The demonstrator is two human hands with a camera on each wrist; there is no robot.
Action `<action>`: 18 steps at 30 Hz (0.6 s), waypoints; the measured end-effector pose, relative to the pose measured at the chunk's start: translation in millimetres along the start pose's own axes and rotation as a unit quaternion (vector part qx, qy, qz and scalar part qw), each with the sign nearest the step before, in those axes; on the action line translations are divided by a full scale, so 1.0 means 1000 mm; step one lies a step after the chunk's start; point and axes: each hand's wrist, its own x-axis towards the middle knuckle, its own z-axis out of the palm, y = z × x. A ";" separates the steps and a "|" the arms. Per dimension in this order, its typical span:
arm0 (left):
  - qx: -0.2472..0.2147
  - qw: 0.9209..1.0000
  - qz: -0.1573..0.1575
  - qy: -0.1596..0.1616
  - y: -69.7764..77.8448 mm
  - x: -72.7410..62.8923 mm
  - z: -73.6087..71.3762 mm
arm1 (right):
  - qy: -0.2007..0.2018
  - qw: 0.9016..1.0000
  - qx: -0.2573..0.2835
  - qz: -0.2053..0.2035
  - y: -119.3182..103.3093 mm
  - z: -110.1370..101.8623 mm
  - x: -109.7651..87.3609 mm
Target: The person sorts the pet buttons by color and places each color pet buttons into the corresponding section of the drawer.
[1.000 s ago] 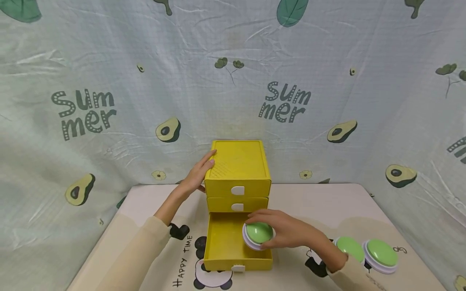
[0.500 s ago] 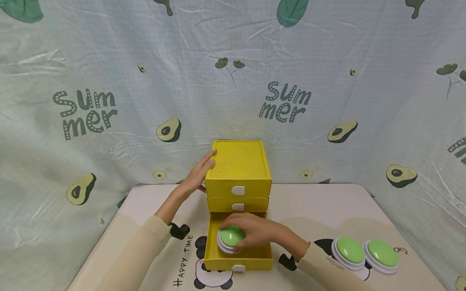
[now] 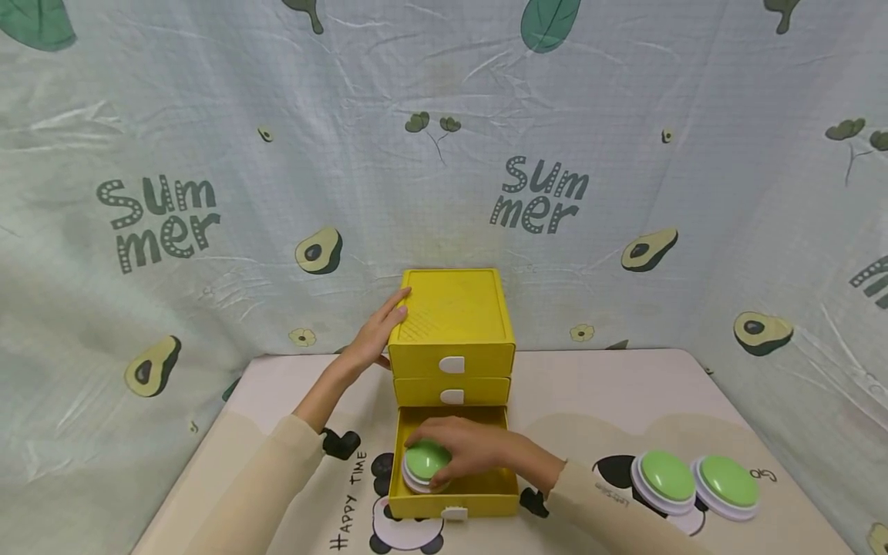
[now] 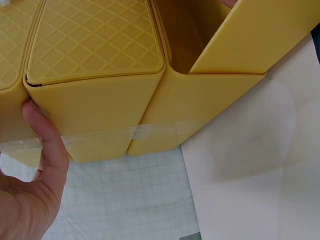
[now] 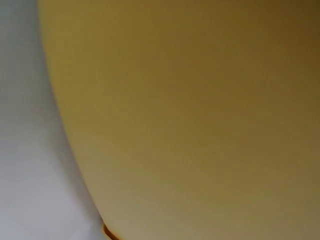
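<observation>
A yellow three-drawer unit (image 3: 458,304) stands against the back wall, its bottom drawer (image 3: 419,507) pulled out. My left hand (image 3: 373,334) rests on the unit's left side with fingers extended over the top edge. In the left wrist view the thumb (image 4: 54,145) lies along the yellow casing. Inside the open drawer, at its left, my right hand (image 3: 473,447) grips a round green push button (image 3: 425,460) with a white base. Whether that base touches the drawer floor I cannot tell. The right wrist view holds only a close, blurred yellow drawer wall (image 5: 175,120).
Two more green push buttons, a nearer-left one (image 3: 666,478) and a farther-right one (image 3: 727,484), sit side by side on the table (image 3: 597,385) at right. A printed sheet (image 3: 444,193) hangs behind the unit.
My right hand has carried the green push button leftward and slightly down, from the drawer's right side to its left. The left hand stays on the unit.
</observation>
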 end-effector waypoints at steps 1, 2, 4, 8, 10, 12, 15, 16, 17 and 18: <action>0.000 1.000 0.001 0.000 0.000 0.000 0.000 | 0.000 1.000 0.000 0.001 0.000 0.002 0.001; 0.000 1.000 0.001 0.000 0.000 0.000 0.000 | -0.001 1.000 0.003 0.002 0.001 0.003 0.001; 0.001 1.000 0.002 0.001 0.000 0.000 0.000 | -0.003 1.000 0.003 0.001 0.001 0.006 0.002; 0.000 1.000 0.004 -0.002 0.001 0.000 0.001 | -0.002 1.000 0.003 -0.003 0.001 0.012 0.003; -0.003 1.000 0.006 -0.003 0.000 0.000 0.001 | 0.003 1.000 -0.001 -0.006 0.001 0.013 0.003; -0.003 1.000 0.006 -0.003 0.000 0.000 0.000 | 0.008 1.000 -0.005 -0.007 0.001 0.015 0.003; -0.002 1.000 0.005 -0.001 0.000 -0.001 0.000 | 0.013 1.000 -0.012 -0.009 0.001 0.015 0.001; -0.001 1.000 0.005 -0.001 0.000 -0.001 0.000 | 0.014 1.000 -0.014 -0.008 0.001 0.016 0.001; 0.000 1.000 0.005 -0.001 0.000 -0.001 0.000 | 0.013 1.000 -0.013 -0.005 0.001 0.016 0.000; -0.001 1.000 0.005 -0.001 0.000 -0.001 0.000 | 0.013 1.000 -0.013 -0.002 0.001 0.016 -0.001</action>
